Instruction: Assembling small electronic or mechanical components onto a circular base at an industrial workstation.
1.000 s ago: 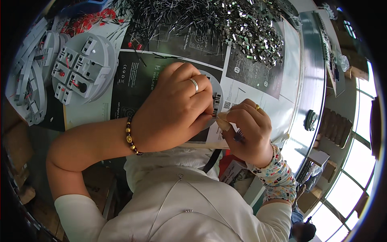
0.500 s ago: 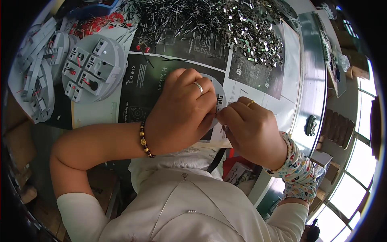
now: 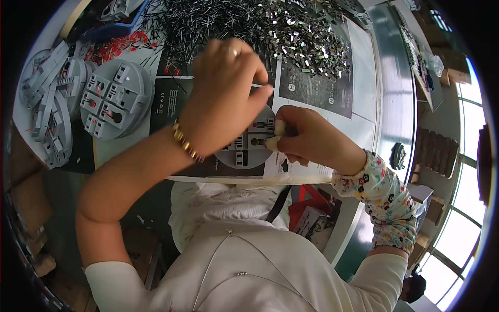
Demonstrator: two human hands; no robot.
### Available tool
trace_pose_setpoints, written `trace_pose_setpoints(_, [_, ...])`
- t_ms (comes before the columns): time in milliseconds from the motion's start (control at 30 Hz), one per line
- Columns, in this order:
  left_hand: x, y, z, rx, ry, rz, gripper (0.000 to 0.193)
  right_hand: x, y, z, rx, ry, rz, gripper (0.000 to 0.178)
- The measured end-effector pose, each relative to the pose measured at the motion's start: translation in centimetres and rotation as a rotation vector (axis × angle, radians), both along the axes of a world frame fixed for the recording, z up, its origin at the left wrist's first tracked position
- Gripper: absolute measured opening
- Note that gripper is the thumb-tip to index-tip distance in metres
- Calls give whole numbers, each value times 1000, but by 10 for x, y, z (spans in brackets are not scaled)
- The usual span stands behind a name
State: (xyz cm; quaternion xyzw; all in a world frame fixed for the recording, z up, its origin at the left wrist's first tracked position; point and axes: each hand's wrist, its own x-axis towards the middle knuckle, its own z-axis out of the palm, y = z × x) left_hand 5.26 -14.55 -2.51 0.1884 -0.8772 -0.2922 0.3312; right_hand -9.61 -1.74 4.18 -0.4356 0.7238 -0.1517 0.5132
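A grey round plastic base (image 3: 243, 160) with slots and small metal parts lies on the printed sheet in front of me, partly covered by my left arm. My right hand (image 3: 306, 136) pinches its right edge between thumb and fingers. Some fingertips wear pale covers. My left hand (image 3: 228, 96), a little blurred, is raised over the far side of the base, near the pile of thin black wires (image 3: 208, 23). A gap shows between its thumb and forefinger, and I see nothing held there.
Small shiny metal pieces (image 3: 312, 44) are heaped at the far right of the wires. Red wires (image 3: 117, 47) lie at the far left. Another grey round base (image 3: 117, 99) and stacked grey plastic parts (image 3: 44, 104) stand left. A blue bin (image 3: 117, 28) sits behind them.
My left hand has lifted off the base and moved away, up and left, toward the black wires. My right hand has shifted slightly up and now grips the edge of the base.
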Motion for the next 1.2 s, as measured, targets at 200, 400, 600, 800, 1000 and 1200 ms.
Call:
trace_pose_setpoints(200, [-26,-25,-23,-344,-211,117,12,-17,12,-2,-236,79,-73,19])
trace_pose_setpoints(400, [-14,-27,36,185,-525,75,9,-62,-24,-37,-1085,978,408,20])
trace_pose_setpoints(600, [37,-27,54,563,-253,-231,17,-81,-29,-46,-983,1075,612,18])
trace_pose_setpoints(800, [62,-12,38,778,-70,-347,24,-72,-4,-37,-717,896,325,19])
trace_pose_setpoints(1000, [55,3,43,416,-80,-203,19,-77,0,-41,-784,645,194,19])
trace_pose_setpoints(1200, [53,28,44,612,-86,-179,14,-60,10,-31,-794,621,181,21])
